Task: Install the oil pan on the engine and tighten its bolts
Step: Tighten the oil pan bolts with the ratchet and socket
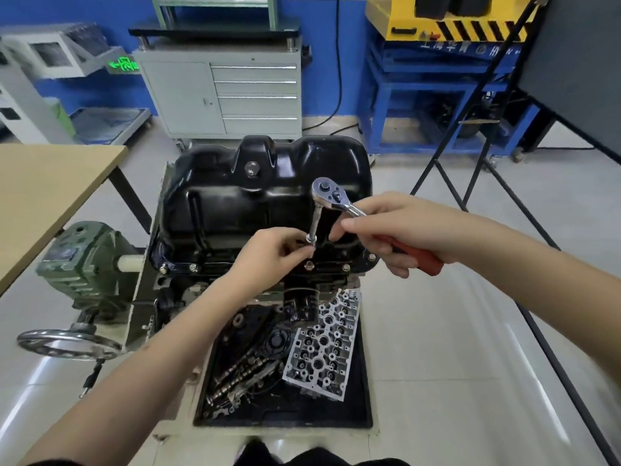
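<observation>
Fingers (304, 245) of the left hand (268, 253) are pinching the socket end of the extension bar (315, 223), steadying it just above the oil pan's near flange, while the right hand (400, 230) is wrapping round the red handle of the ratchet wrench (331, 193).

From the head camera, the black oil pan (262, 203) is sitting on the upturned engine (302, 290), which is clamped in the stand. The step in hand, as I judge it, is tightening the flange bolts: the socket is hovering just above one bolt (308, 264) on the near edge and is not yet seated. The next move is calling for lowering the socket squarely onto that bolt head, then swinging the handle.

Counting: one ratchet, one extension bar, one pan, one drain plug (251, 169) on top, and five bolts showing along the near flange; the other edges are hidden. One cylinder head (322, 351) is lying in the drip tray (364, 391) below.
</observation>
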The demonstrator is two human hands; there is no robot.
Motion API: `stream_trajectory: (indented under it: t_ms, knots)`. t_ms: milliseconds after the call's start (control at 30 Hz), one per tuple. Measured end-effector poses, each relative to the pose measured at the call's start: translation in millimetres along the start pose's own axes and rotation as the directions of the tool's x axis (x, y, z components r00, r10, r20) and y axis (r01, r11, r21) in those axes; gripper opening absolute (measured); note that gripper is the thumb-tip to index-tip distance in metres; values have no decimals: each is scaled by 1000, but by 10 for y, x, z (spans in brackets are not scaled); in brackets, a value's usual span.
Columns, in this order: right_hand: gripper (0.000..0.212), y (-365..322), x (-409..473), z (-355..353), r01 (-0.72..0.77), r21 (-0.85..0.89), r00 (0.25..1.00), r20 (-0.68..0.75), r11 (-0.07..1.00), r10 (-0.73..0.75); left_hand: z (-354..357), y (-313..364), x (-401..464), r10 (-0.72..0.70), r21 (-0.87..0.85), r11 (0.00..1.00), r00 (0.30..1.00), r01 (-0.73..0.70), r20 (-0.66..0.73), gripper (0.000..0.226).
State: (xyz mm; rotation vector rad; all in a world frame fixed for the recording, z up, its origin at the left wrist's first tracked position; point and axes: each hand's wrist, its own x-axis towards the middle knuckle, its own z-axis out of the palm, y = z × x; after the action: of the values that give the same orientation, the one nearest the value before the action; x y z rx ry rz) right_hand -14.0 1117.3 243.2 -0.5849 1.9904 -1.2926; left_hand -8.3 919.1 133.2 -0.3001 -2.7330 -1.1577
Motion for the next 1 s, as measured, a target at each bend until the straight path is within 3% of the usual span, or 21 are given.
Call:
stream_trajectory:
  t_ms: [133, 467, 800, 900, 1000]
  knots:
    - [21, -137, 243, 106, -7, -65, 999, 34, 998, 9, -148, -178, -62, -65, -37, 997, 998, 64, -20, 4]
    - [21, -130, 289, 97, -50, -266, 998, 24, 963, 58, -21, -137, -64, -119, -55, 991, 992, 121, 45, 18]
    - [28, -6, 238, -29, -50, -296, 999, -11, 954, 49, 127, -51, -18, -168, -111, 979, 985, 172, 42, 14]
    - [25, 10, 225, -89, -2, -412, 999, -48, 911, -20, 103, -23, -24, -160, -47, 986, 987, 162, 32, 18]
    - [18, -6, 240, -134, 95, -596, 985, -60, 797, -163, 32, 70, -18, -86, -70, 994, 996, 83, -39, 20]
